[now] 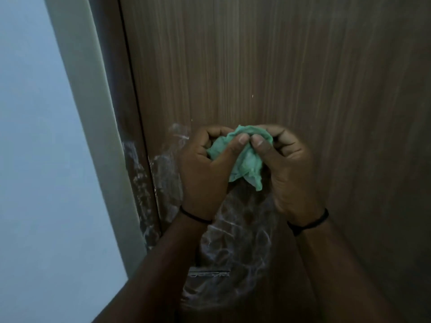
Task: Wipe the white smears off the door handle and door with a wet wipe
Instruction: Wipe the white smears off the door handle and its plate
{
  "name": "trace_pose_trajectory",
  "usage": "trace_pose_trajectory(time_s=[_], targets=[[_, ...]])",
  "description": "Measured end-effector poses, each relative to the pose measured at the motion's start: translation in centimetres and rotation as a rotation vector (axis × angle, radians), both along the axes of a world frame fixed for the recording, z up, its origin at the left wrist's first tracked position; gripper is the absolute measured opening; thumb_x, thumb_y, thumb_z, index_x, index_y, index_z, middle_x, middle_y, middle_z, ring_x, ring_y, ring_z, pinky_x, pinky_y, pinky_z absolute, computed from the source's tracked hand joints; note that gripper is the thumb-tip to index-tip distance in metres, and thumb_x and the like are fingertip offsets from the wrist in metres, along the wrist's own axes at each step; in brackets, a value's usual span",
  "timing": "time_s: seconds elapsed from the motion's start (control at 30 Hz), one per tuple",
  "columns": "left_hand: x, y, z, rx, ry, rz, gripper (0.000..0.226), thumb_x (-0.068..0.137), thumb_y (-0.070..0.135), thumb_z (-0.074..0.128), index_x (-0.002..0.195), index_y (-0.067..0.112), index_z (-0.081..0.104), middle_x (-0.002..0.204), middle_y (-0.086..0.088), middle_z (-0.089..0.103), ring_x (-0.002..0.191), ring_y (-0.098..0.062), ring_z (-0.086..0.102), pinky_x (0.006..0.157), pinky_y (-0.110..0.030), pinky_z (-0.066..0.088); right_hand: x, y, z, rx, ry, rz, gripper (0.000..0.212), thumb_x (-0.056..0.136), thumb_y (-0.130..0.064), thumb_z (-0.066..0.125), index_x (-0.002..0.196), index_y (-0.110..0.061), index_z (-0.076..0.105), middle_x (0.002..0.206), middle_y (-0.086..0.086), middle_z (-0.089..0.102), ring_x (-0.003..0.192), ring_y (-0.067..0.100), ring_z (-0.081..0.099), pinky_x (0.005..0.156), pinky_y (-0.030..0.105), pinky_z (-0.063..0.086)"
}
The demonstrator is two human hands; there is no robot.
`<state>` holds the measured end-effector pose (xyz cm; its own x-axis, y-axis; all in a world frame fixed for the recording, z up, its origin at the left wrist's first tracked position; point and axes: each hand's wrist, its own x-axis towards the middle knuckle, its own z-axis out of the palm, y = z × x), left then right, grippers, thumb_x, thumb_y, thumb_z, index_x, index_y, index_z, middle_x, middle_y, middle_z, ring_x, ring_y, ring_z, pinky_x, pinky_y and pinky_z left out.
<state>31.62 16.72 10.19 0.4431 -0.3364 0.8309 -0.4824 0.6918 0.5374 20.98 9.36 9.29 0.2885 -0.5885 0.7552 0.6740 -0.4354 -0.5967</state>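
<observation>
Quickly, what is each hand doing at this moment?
Left hand: closed, pinching the green wet wipe.
Right hand: closed, pinching the same wet wipe, in front of the door.

Dim, murky light; the wall (30, 136) at left is the brightest area, the door (303, 78) darkens rightward, soft focus, wide-angle bending of edges

Door handle (210, 273) mostly hidden behind forearms, at 6 o'clock. White smears (235, 241) partly covered by wrists.
</observation>
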Motion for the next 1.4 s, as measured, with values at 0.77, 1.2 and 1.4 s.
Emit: trace_pose_trajectory(time_s=[0.77, 1.2, 1.4], targets=[[6.1, 6.2, -16.9, 0.169, 0.089, 0.101, 0.014, 0.095, 0.028, 0.064, 0.090, 0.017, 0.073, 0.083, -0.002, 0.074, 0.073, -0.015, 0.069, 0.062, -0.026, 0.056, 5.2, 6.8, -14.9, -0.022, 0.134, -0.038, 0.017, 0.096, 0.000, 0.059, 0.111, -0.004, 0.064, 0.102, 0.014, 0.073, 0.093, 0.026, 0.072, 0.075, 0.032, 0.061], [3.4, 8.8, -17.5, 0.187, 0.063, 0.138, 0.012, 0.091, 0.011, 0.068, 0.082, 0.018, 0.071, 0.075, 0.004, 0.069, 0.068, -0.011, 0.063, 0.060, -0.029, 0.054, 2.6, 8.9, -15.5, 0.035, 0.122, -0.135, 0.009, 0.094, -0.007, 0.065, 0.098, -0.013, 0.069, 0.089, 0.007, 0.076, 0.080, 0.021, 0.073, 0.065, 0.031, 0.060], [3.1, 10.5, -17.3, 0.143, 0.123, 0.170, 0.004, 0.085, 0.014, 0.074, 0.085, 0.019, 0.076, 0.074, 0.009, 0.073, 0.070, -0.005, 0.068, 0.060, -0.023, 0.056, 1.5, 10.6, -15.0, 0.001, 0.333, -0.069, 0.018, 0.091, 0.000, 0.066, 0.105, -0.010, 0.069, 0.097, 0.012, 0.073, 0.073, 0.017, 0.072, 0.049, 0.027, 0.055]])
